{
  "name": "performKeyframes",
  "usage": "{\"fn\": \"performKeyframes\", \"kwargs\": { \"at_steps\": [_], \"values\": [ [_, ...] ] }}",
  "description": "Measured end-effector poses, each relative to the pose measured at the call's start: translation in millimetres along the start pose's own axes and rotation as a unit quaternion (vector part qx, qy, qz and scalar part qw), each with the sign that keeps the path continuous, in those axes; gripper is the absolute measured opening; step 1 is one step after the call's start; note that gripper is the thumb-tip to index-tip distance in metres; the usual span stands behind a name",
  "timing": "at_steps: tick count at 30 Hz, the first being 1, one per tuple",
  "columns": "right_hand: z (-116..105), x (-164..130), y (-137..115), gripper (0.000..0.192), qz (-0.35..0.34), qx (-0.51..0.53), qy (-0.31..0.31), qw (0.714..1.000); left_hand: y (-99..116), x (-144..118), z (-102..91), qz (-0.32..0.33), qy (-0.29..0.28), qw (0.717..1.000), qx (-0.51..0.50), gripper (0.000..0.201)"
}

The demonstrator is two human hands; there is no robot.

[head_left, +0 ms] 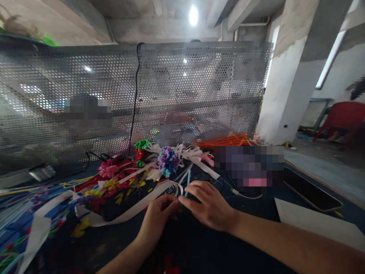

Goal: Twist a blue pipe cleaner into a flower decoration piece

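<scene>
Left hand [159, 213] and right hand [209, 205] meet near the middle of the dark bench [199, 247]. Left grip: fingers pinched together on the end of a white ribbon [137, 207], which curves away to the left across the bench. Right grip: fingers curled down and closed on a thin light-blue stick [187, 182] that stands up between the two hands; fingertips of both hands touch or nearly touch.

Behind the hands: a purple-blue ribbon flower [169, 160], a green one [142, 144], a pink one [108, 170], and loose white strips. Orange sticks [225, 140] lie against the perforated metal screen [182, 87]. A phone [309, 192] lies flat at right, just beyond a white sheet [316, 224].
</scene>
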State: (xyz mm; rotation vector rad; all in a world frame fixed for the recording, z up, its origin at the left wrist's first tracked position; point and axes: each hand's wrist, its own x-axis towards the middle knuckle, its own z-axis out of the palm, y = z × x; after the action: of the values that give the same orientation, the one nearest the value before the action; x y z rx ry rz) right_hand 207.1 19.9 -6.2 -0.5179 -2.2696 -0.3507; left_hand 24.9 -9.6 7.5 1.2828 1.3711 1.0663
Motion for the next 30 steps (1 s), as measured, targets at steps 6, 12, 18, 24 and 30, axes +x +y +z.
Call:
{"fn": "performKeyframes", "kwargs": {
  "at_steps": [6,12,18,24,30],
  "values": [
    [-1.0,-2.7,-2.9,0.020,0.026,0.043,0.014,0.999,0.7,-4.6,1.2,0.035,-0.021,0.999,0.015,0.022],
    [-2.3,-3.6,-5.0,0.022,0.015,0.042,0.028,0.999,0.9,-7.9,0.9,0.071,-0.020,0.997,0.011,0.019],
    [-3.9,-4.6,-2.7,0.019,-0.021,0.068,0.021,0.997,-0.7,-14.2,-0.6,0.129,-0.012,0.990,0.049,0.014],
    [1.1,-6.1,-0.3,0.029,-0.021,0.170,0.009,0.985,3.4,-14.1,1.5,0.112,-0.004,0.992,0.054,0.015],
    [1.4,-7.1,2.7,0.016,-0.040,0.164,-0.002,0.986,1.8,-12.7,2.3,0.113,-0.026,0.990,0.083,0.017]
  ]
}}
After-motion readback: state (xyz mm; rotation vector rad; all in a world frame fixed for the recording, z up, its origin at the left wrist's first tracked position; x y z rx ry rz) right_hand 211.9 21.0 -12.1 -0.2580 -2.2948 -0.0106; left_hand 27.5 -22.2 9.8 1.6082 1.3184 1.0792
